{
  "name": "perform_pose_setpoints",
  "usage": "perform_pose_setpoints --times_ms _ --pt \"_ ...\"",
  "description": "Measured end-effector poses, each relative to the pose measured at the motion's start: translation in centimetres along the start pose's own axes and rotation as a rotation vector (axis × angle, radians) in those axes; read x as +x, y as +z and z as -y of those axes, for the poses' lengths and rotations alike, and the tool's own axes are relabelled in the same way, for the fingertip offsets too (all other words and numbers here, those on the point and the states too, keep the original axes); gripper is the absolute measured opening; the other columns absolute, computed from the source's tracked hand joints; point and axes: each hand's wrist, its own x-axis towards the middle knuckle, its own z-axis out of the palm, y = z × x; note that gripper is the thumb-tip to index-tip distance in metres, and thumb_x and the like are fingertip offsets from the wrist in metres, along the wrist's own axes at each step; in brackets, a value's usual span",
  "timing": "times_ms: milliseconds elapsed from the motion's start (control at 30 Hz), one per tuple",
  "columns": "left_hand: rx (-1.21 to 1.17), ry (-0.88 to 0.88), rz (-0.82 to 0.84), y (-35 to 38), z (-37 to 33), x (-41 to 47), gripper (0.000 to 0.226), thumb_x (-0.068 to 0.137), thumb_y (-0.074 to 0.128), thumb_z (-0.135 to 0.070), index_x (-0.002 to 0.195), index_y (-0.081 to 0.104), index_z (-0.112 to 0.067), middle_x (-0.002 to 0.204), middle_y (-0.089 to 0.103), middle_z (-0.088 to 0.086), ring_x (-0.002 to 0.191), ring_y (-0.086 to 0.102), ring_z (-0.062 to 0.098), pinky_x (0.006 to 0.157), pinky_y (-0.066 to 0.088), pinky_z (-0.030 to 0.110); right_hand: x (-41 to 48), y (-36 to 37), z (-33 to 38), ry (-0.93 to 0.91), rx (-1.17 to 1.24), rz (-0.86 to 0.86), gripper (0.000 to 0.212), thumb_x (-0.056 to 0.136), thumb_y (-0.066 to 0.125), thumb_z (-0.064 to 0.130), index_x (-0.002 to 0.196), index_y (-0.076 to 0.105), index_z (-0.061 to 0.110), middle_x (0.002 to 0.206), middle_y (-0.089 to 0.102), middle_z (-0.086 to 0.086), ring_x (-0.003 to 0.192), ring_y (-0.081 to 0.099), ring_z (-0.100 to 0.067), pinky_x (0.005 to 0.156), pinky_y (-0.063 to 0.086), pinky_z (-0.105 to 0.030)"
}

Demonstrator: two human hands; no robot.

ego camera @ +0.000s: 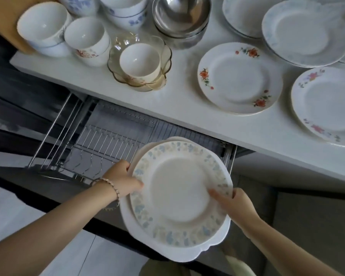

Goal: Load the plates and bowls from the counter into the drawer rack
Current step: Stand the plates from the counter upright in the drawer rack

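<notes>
I hold a small stack of plates [179, 192] over the pulled-out wire drawer rack [100, 140]; the top plate has a pale blue and cream leaf border. My left hand [124, 180] grips the stack's left rim, and my right hand [235, 204] grips its right rim with a finger lying on the top plate. On the white counter [177, 104] lie a red-flowered plate [239, 78], a pink-flowered plate [327, 106] and stacked pale plates [305, 30]. White bowls [44, 28], a cup in a glass bowl [139, 60] and steel bowls [181, 18] stand at the back left.
The rack's upright wire dividers [108, 136] run across the drawer below the counter edge. The drawer's right rail [230, 156] is next to the held stack. A dark cabinet front [12, 108] is at the left, and pale floor [18, 212] lies below.
</notes>
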Motion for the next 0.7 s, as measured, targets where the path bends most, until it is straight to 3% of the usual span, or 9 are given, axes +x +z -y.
perform_pose_setpoints --times_ms 167,267,333,433,500,600,700 --pt "0.074 -0.057 0.048 3.0 2.4 8.6 0.018 0.073 0.067 -0.009 0.086 0.055 -0.013 0.087 0.063 0.004 0.074 0.061 0.015 0.054 0.048 0.024 6.5 5.0 -1.0 0.096 -0.013 -0.045 0.062 0.077 0.068 0.043 0.123 0.051 0.005 0.115 0.062 -0.012 0.103 0.061 -0.028 0.085 0.049 -0.035" --pt "0.115 -0.049 0.031 5.0 2.6 14.0 0.025 0.074 0.066 -0.013 0.097 0.057 -0.012 0.090 0.063 0.004 0.076 0.061 0.016 0.050 0.044 0.023 11.0 6.9 -0.8 0.036 -0.167 -0.108 0.043 0.094 0.048 0.017 0.135 0.040 0.012 0.135 0.050 -0.014 0.118 0.055 -0.031 0.094 0.047 -0.038" --pt "0.110 -0.053 0.024 6.6 2.5 17.1 0.030 0.076 0.066 -0.011 0.104 0.057 -0.010 0.095 0.063 0.006 0.082 0.063 0.021 0.049 0.045 0.022 13.0 7.4 0.0 -0.015 -0.420 -0.096 0.044 0.095 0.037 0.002 0.138 0.038 0.012 0.140 0.045 -0.014 0.122 0.052 -0.031 0.096 0.047 -0.037" --pt "0.074 -0.054 -0.009 8.9 1.9 21.3 0.033 0.076 0.064 -0.009 0.108 0.058 -0.007 0.103 0.065 0.009 0.093 0.064 0.027 0.065 0.051 0.027 17.3 7.4 0.2 -0.042 -0.535 -0.106 0.043 0.095 0.036 0.000 0.136 0.043 0.010 0.145 0.041 -0.013 0.125 0.050 -0.028 0.093 0.048 -0.035" --pt "0.043 -0.039 -0.041 10.2 1.4 23.5 0.032 0.076 0.062 -0.009 0.108 0.059 -0.007 0.104 0.066 0.009 0.093 0.064 0.026 0.070 0.050 0.026 19.7 7.6 0.3 -0.022 -0.462 -0.134 0.038 0.095 0.039 0.004 0.132 0.048 0.007 0.143 0.044 -0.014 0.123 0.052 -0.029 0.090 0.049 -0.032" --pt "0.012 -0.017 -0.076 12.2 0.6 25.9 0.032 0.078 0.059 -0.009 0.110 0.057 -0.009 0.104 0.066 0.007 0.087 0.060 0.023 0.069 0.048 0.025 22.4 7.0 0.1 0.130 -0.117 -0.283 0.037 0.091 0.050 0.015 0.124 0.052 -0.002 0.129 0.054 -0.021 0.117 0.054 -0.033 0.088 0.044 -0.031" --pt "-0.004 -0.037 -0.114 13.5 0.0 26.9 0.036 0.078 0.061 -0.007 0.114 0.055 -0.007 0.109 0.065 0.009 0.094 0.063 0.026 0.079 0.054 0.030 23.7 7.0 0.1 0.147 -0.102 -0.346 0.038 0.092 0.049 0.016 0.125 0.049 -0.002 0.127 0.054 -0.021 0.117 0.051 -0.033 0.091 0.042 -0.031"
